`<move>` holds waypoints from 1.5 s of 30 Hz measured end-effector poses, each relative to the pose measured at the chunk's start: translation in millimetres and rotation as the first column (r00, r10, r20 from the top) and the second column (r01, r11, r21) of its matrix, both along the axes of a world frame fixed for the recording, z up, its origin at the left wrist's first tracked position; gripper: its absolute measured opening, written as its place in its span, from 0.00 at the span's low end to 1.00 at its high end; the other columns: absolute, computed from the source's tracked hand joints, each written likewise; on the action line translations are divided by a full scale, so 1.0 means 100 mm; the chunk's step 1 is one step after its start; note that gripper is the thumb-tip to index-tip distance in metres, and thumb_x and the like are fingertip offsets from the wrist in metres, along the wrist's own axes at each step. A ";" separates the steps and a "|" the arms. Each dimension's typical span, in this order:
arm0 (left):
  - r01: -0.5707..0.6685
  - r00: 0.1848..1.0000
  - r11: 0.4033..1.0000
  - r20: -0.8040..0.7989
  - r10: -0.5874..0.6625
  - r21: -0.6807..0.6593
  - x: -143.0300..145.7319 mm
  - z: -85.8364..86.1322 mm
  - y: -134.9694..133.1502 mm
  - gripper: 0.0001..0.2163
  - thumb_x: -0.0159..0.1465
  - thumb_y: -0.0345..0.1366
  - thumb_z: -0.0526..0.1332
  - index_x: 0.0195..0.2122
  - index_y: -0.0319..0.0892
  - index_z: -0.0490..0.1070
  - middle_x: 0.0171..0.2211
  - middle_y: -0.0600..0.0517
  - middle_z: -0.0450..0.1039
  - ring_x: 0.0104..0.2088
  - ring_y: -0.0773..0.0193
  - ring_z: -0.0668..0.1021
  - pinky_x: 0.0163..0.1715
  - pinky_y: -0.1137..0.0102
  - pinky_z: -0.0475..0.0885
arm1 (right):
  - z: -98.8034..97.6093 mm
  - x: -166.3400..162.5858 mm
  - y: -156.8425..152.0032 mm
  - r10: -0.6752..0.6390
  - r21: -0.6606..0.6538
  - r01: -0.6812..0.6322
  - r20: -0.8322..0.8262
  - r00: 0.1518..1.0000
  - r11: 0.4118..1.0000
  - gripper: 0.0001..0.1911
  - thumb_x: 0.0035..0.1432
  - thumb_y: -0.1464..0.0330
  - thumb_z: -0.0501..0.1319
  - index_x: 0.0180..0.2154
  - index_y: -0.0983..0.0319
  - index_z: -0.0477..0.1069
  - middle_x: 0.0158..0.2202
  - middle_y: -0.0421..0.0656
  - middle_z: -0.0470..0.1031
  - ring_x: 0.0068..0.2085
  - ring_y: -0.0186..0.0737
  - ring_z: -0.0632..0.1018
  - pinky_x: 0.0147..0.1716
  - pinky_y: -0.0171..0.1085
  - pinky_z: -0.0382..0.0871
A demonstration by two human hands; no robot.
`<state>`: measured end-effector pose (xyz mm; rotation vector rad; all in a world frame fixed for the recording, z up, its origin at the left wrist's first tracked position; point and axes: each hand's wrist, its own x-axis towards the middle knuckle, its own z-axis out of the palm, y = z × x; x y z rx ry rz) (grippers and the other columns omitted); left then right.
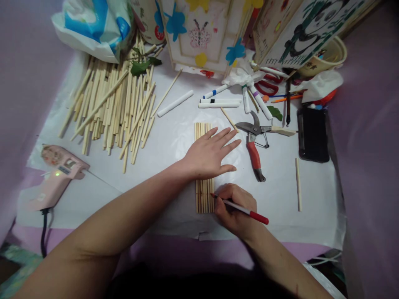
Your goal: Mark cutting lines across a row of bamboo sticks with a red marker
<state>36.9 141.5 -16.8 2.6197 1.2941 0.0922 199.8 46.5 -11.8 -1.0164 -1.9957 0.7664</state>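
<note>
Several wooden sticks (204, 202) lie side by side as a flat panel on the white-covered table. My left hand (210, 153) rests flat across the upper part of the panel, fingers spread, covering its middle. In my right hand (238, 205) is a red marker pen (240, 207), its tip at the panel's right edge. A thin reddish line runs across the sticks at that height. Just right of my left hand lie open pruning shears (254, 149) with a red handle and a short loose stick (230, 119).
A pink hot glue gun (57, 176), its light green, lies at left. Behind it spreads a pile of wooden sticks (106, 104). White markers (220, 104), decorated panels (199, 35) and a cup (330, 56) stand or lie at the back. A black phone (313, 135) lies at right.
</note>
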 end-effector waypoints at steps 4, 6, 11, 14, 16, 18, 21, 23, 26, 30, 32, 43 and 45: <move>-0.001 1.000 1.000 0.007 0.001 0.005 0.00 -0.01 0.00 0.37 0.69 0.58 0.55 0.72 0.42 0.52 0.74 0.44 0.43 0.74 0.53 0.50 0.71 0.55 0.42 | -0.02 0.00 -0.01 -0.021 -0.001 0.021 -0.007 1.000 1.000 0.08 0.58 0.75 0.59 0.29 0.58 0.64 0.23 0.36 0.70 0.22 0.32 0.70 0.22 0.34 0.63; -0.001 1.000 1.000 0.007 0.001 0.008 0.00 -0.01 0.00 0.37 0.69 0.58 0.55 0.72 0.42 0.52 0.74 0.44 0.43 0.74 0.54 0.50 0.71 0.56 0.42 | -0.02 0.00 -0.01 -0.013 -0.002 0.013 -0.013 1.000 1.000 0.07 0.58 0.75 0.59 0.30 0.58 0.64 0.23 0.37 0.70 0.23 0.33 0.72 0.23 0.34 0.64; -0.003 1.000 1.000 0.012 0.003 0.014 0.00 -0.01 0.00 0.36 0.69 0.59 0.55 0.72 0.42 0.53 0.74 0.44 0.45 0.73 0.53 0.51 0.71 0.55 0.43 | -0.04 0.00 -0.01 -0.031 0.012 0.031 -0.022 0.999 0.999 0.08 0.58 0.74 0.59 0.29 0.57 0.63 0.22 0.36 0.68 0.21 0.32 0.69 0.22 0.34 0.62; -0.004 1.000 1.000 0.013 0.003 0.019 0.00 -0.01 -0.01 0.36 0.69 0.58 0.55 0.72 0.42 0.53 0.74 0.44 0.45 0.73 0.53 0.52 0.70 0.55 0.44 | -0.05 0.02 -0.02 -0.046 0.004 0.047 -0.049 0.998 0.999 0.08 0.59 0.72 0.59 0.29 0.57 0.62 0.22 0.36 0.68 0.21 0.32 0.69 0.21 0.34 0.62; -0.004 1.000 1.000 0.011 0.004 0.023 0.00 -0.01 -0.01 0.36 0.69 0.58 0.55 0.72 0.42 0.53 0.74 0.44 0.45 0.73 0.53 0.51 0.71 0.55 0.44 | -0.07 0.02 -0.03 -0.058 -0.001 0.058 -0.041 0.997 0.998 0.08 0.59 0.71 0.59 0.29 0.57 0.62 0.22 0.36 0.69 0.22 0.32 0.70 0.22 0.34 0.63; -0.003 1.000 1.000 0.005 0.003 0.024 0.00 0.00 -0.02 0.36 0.69 0.58 0.54 0.72 0.41 0.53 0.74 0.44 0.45 0.73 0.53 0.51 0.71 0.55 0.43 | -0.09 0.03 -0.04 -0.069 -0.013 0.069 -0.025 0.997 0.998 0.09 0.60 0.70 0.59 0.29 0.57 0.61 0.22 0.36 0.69 0.22 0.33 0.70 0.22 0.34 0.63; 0.000 1.000 1.000 -0.009 0.000 0.016 0.00 0.02 -0.03 0.36 0.70 0.58 0.53 0.72 0.41 0.53 0.74 0.44 0.44 0.73 0.53 0.51 0.71 0.55 0.44 | -0.12 0.03 -0.06 -0.080 -0.064 0.077 -0.042 0.996 0.995 0.10 0.60 0.70 0.58 0.28 0.57 0.59 0.22 0.36 0.68 0.22 0.33 0.69 0.22 0.34 0.63; 0.000 1.000 1.000 -0.015 0.000 0.017 -0.01 0.03 -0.04 0.36 0.70 0.58 0.53 0.72 0.41 0.52 0.74 0.44 0.44 0.73 0.53 0.51 0.71 0.55 0.44 | -0.13 0.03 -0.07 -0.088 -0.107 0.081 -0.060 0.994 0.991 0.09 0.59 0.71 0.58 0.28 0.57 0.59 0.22 0.35 0.68 0.21 0.32 0.68 0.21 0.34 0.63; -0.002 1.000 1.000 -0.014 0.002 0.026 0.00 0.03 -0.04 0.36 0.70 0.58 0.53 0.72 0.41 0.53 0.74 0.45 0.45 0.73 0.54 0.51 0.71 0.56 0.44 | -0.12 0.02 -0.07 -0.103 -0.134 0.094 -0.058 0.993 0.987 0.09 0.58 0.71 0.59 0.28 0.57 0.59 0.21 0.35 0.68 0.21 0.32 0.68 0.21 0.34 0.63; -0.005 1.000 1.000 -0.009 0.005 0.026 0.00 0.01 -0.04 0.35 0.70 0.58 0.52 0.72 0.42 0.53 0.74 0.45 0.45 0.73 0.54 0.50 0.71 0.56 0.44 | -0.09 0.02 -0.07 -0.099 -0.094 0.096 -0.030 0.995 0.991 0.09 0.57 0.71 0.59 0.27 0.58 0.60 0.21 0.35 0.68 0.21 0.33 0.69 0.21 0.34 0.64; -0.007 1.000 1.000 -0.007 0.008 0.028 0.00 0.00 -0.03 0.36 0.70 0.58 0.52 0.72 0.42 0.53 0.74 0.46 0.44 0.74 0.54 0.50 0.71 0.55 0.44 | -0.09 0.02 -0.06 -0.101 -0.085 0.098 -0.029 0.994 0.992 0.08 0.57 0.71 0.59 0.28 0.58 0.60 0.21 0.35 0.69 0.21 0.33 0.70 0.21 0.34 0.64; -0.002 1.000 1.000 0.003 0.001 0.025 0.00 -0.01 -0.03 0.36 0.70 0.58 0.52 0.72 0.41 0.52 0.74 0.45 0.44 0.74 0.53 0.50 0.71 0.54 0.44 | -0.13 0.02 -0.07 -0.119 -0.045 0.119 -0.010 0.993 0.992 0.08 0.57 0.71 0.58 0.27 0.58 0.60 0.21 0.35 0.68 0.21 0.33 0.69 0.21 0.34 0.64; -0.001 1.000 1.000 -0.001 0.001 0.022 0.00 0.00 -0.03 0.36 0.70 0.58 0.52 0.72 0.41 0.53 0.74 0.45 0.44 0.74 0.53 0.50 0.71 0.54 0.44 | -0.13 0.02 -0.07 -0.121 -0.046 0.120 -0.025 0.992 0.992 0.09 0.58 0.71 0.58 0.28 0.58 0.60 0.21 0.35 0.68 0.21 0.32 0.69 0.21 0.34 0.63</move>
